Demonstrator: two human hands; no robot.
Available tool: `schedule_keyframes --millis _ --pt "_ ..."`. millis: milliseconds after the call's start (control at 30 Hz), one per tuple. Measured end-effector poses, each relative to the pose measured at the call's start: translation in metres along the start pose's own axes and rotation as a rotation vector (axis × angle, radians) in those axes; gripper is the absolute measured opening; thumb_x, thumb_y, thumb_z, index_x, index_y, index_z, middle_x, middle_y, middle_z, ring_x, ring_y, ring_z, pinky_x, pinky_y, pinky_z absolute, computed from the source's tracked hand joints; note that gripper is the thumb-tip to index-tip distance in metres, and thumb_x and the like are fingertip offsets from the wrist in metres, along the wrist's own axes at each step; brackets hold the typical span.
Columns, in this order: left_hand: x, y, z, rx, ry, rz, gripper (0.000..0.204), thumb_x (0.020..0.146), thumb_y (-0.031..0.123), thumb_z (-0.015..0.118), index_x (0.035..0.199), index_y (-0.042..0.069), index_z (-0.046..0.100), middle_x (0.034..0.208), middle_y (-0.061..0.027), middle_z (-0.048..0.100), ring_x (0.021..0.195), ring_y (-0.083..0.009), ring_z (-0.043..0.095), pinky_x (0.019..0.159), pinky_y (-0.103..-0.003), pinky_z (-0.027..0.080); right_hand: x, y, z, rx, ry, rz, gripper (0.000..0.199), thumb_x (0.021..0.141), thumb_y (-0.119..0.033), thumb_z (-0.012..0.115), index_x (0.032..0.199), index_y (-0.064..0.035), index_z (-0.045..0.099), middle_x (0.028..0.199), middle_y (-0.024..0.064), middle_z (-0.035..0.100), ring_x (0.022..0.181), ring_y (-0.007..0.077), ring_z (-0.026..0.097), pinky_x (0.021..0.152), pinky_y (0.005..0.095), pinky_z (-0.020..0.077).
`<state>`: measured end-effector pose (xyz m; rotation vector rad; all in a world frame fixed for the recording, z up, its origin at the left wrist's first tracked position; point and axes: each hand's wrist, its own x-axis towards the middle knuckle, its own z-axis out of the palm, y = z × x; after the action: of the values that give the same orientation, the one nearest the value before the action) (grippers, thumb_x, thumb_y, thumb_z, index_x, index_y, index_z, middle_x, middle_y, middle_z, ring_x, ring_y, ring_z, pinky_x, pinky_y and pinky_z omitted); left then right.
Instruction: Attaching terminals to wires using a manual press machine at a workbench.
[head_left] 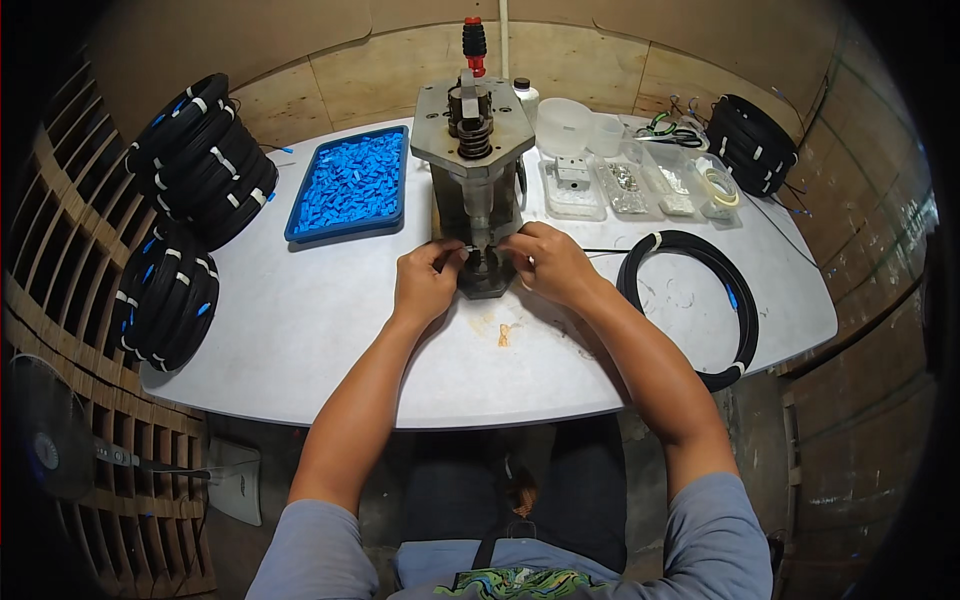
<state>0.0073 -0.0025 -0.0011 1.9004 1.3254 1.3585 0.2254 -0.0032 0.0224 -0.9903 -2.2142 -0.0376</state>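
A metal bench press (435,140) stands at the middle of the table, with a spring and a red-and-black handle on top. My left hand (428,282) is at the left of its lower die, thumb and fingers pinched together; what they hold is too small to make out. On the other side of the die, my right hand (552,262) has its fingers closed on a black cable (605,251). That cable runs rightward to a black cable coil (745,310) tied with white bands and lying flat. The cable's end is hidden by the fingers and the die.
A blue tray (342,236) of small blue plastic pieces lies left of the press. Banded black coils (205,170) are stacked at the far left, more (168,305) nearer. Clear plastic boxes (572,205) with small parts and another coil stack (750,145) stand back right.
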Motion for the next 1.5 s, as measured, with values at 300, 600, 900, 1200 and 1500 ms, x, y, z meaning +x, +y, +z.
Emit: schedule_keyframes --millis 300,600,900,1200,1500 --pt "0.001 -0.001 0.001 0.006 -0.015 -0.005 0.020 0.085 0.013 0.067 0.098 -0.002 0.070 0.075 -0.0104 0.070 0.066 -0.0127 0.064 0.063 -0.026 0.049 0.000 -0.002 -0.002 0.003 -0.061 0.079 0.028 0.071 -0.002 0.061 0.096 -0.0114 0.067 0.086 0.0096 0.059 0.083 0.0288 0.061 0.071 0.0375 0.0522" --pt "0.001 -0.002 0.001 -0.008 -0.012 -0.011 0.019 0.085 0.012 0.067 0.098 -0.002 0.070 0.075 -0.0114 0.070 0.066 -0.0133 0.065 0.063 -0.026 0.050 0.001 0.001 0.002 0.066 -0.038 0.108 0.025 0.074 -0.003 0.060 0.097 -0.0082 0.066 0.083 0.0120 0.061 0.080 0.0309 0.062 0.072 0.0384 0.0514" --pt "0.002 -0.003 0.001 0.007 0.001 0.014 0.020 0.085 0.012 0.067 0.097 -0.002 0.070 0.075 -0.0117 0.070 0.066 -0.0138 0.066 0.063 -0.026 0.050 0.002 0.003 0.004 0.074 0.000 0.090 0.023 0.077 -0.001 0.063 0.099 -0.0075 0.067 0.084 0.0127 0.064 0.076 0.0314 0.063 0.069 0.0378 0.0519" --pt "0.003 -0.004 0.001 -0.033 -0.021 -0.011 0.019 0.085 0.010 0.066 0.098 -0.003 0.070 0.075 -0.0124 0.070 0.066 -0.0142 0.066 0.064 -0.026 0.051 0.001 0.001 -0.002 0.073 -0.077 0.086 0.041 0.065 0.007 0.060 0.100 -0.0127 0.069 0.079 0.0071 0.057 0.070 0.0249 0.061 0.064 0.0347 0.0510" --pt "0.001 -0.001 0.001 -0.040 0.001 -0.006 0.017 0.083 0.010 0.065 0.096 0.001 0.071 0.077 -0.0144 0.070 0.069 -0.0189 0.069 0.066 -0.029 0.052 0.001 -0.001 -0.004 0.051 -0.078 0.072 0.044 0.063 0.008 0.060 0.102 -0.0121 0.069 0.080 0.0071 0.057 0.070 0.0235 0.061 0.065 0.0338 0.0514"
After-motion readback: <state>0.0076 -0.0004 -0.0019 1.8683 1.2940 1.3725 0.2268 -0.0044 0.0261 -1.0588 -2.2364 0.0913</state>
